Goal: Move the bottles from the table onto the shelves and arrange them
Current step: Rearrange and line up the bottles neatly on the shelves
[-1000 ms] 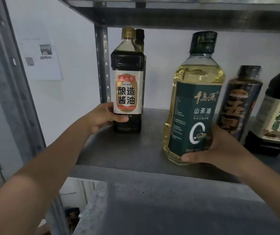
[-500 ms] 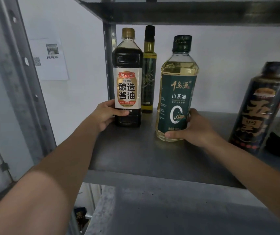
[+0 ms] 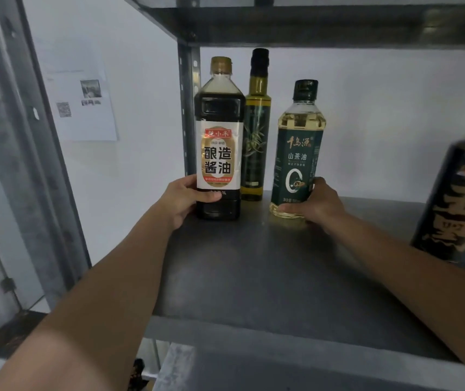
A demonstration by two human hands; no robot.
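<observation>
A dark soy sauce bottle (image 3: 219,114) with a white label stands upright at the left end of the grey metal shelf (image 3: 268,272). My left hand (image 3: 180,201) grips its lower part. To the right stands a yellow oil bottle (image 3: 296,153) with a green label and green cap; my right hand (image 3: 320,204) is wrapped around its base. Between and behind them stands a slim olive oil bottle (image 3: 255,131) against the wall, partly hidden by the soy sauce bottle.
A dark bottle with gold lettering (image 3: 459,198) stands at the shelf's right edge, close to my right forearm. The upper shelf (image 3: 310,21) hangs just above the bottle caps. A perforated upright post (image 3: 187,108) stands behind the soy sauce bottle. A paper notice (image 3: 84,105) is on the wall.
My right hand has pushed the yellow oil bottle leftward and deeper onto the shelf, toward the back wall. My left hand has stayed on the soy sauce bottle, which has barely moved.
</observation>
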